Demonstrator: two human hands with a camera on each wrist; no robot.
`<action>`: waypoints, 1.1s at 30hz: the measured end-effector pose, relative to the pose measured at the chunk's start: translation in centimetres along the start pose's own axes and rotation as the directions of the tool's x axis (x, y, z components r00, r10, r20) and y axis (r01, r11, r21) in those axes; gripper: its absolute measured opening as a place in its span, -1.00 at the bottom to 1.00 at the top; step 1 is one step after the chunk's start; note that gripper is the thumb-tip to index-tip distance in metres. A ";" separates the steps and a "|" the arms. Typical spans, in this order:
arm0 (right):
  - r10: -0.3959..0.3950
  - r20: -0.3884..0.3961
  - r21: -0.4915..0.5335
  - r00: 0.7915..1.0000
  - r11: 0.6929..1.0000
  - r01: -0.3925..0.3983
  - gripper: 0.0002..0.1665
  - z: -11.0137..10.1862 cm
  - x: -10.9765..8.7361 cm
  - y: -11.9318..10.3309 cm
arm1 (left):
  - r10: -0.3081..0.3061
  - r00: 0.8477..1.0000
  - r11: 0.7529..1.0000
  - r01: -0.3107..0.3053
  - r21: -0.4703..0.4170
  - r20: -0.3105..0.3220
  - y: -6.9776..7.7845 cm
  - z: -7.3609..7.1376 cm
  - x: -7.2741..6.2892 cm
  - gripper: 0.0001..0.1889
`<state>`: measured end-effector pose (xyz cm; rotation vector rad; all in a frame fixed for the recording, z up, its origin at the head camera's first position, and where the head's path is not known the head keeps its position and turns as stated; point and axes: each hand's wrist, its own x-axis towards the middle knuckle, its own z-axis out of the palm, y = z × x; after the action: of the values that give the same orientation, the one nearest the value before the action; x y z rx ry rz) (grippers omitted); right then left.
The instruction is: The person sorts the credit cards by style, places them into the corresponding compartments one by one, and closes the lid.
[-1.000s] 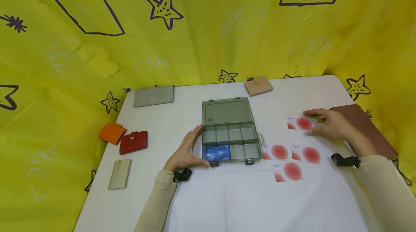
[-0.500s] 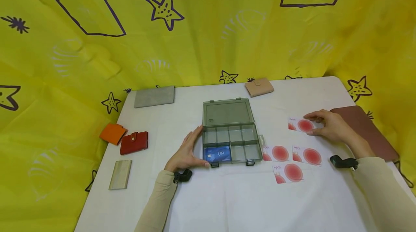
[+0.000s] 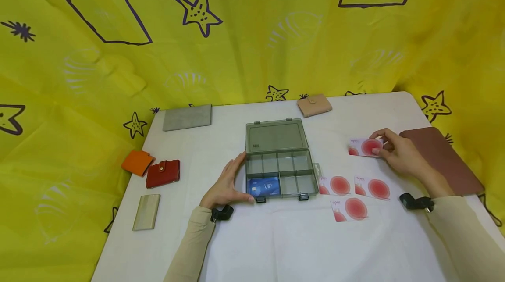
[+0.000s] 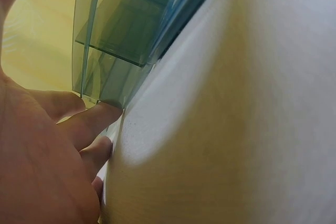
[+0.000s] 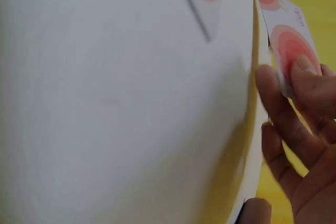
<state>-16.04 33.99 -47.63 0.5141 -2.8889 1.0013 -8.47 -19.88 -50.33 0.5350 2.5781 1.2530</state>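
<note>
My right hand (image 3: 399, 150) pinches a white card with red circles (image 3: 360, 146) between thumb and fingers. In the right wrist view that card (image 5: 286, 30) is raised off the table, the thumb over its large red circle. Fairly straight fingers of my left hand (image 3: 225, 187) touch the left side of a translucent grey-green compartment box (image 3: 282, 159), its thumb by the front left corner. The box's lid lies open toward the back. A blue VIP card (image 3: 265, 187) fills the front left compartment. Left fingertips meet the box wall (image 4: 102, 80) in the left wrist view.
Three more red-circle cards lie right of the box, one (image 3: 350, 209) nearest me. A brown mat (image 3: 442, 159) is at right, a beige wallet (image 3: 314, 105) behind. At left are a grey wallet (image 3: 187, 117), orange wallet (image 3: 137, 162), red wallet (image 3: 163, 173) and pale cardholder (image 3: 146, 212).
My right hand has taken hold of the farthest red-circle card and raised it slightly off the table. My left hand and the box have stayed in place.
</note>
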 end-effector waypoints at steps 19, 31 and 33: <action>-0.027 -0.072 0.590 0.997 0.805 0.064 -0.26 2.1 0.7 -8.5 | 0.022 1.000 1.000 -0.022 0.013 0.002 -0.4 -0.1 0.1 0.51; -0.151 0.092 0.436 0.984 0.895 0.097 -0.31 7.9 -0.3 -11.8 | 0.017 1.000 1.000 -0.017 0.018 -0.012 -0.3 0.0 0.1 0.49; -0.175 0.086 0.405 0.981 0.906 0.126 -0.31 8.5 -0.4 -11.8 | 0.012 1.000 1.000 -0.012 0.017 -0.011 -0.3 0.0 0.1 0.49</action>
<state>-11.27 20.23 -47.33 0.8313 -2.6859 1.5919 -8.66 -20.00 -50.57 0.5494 2.6008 1.2430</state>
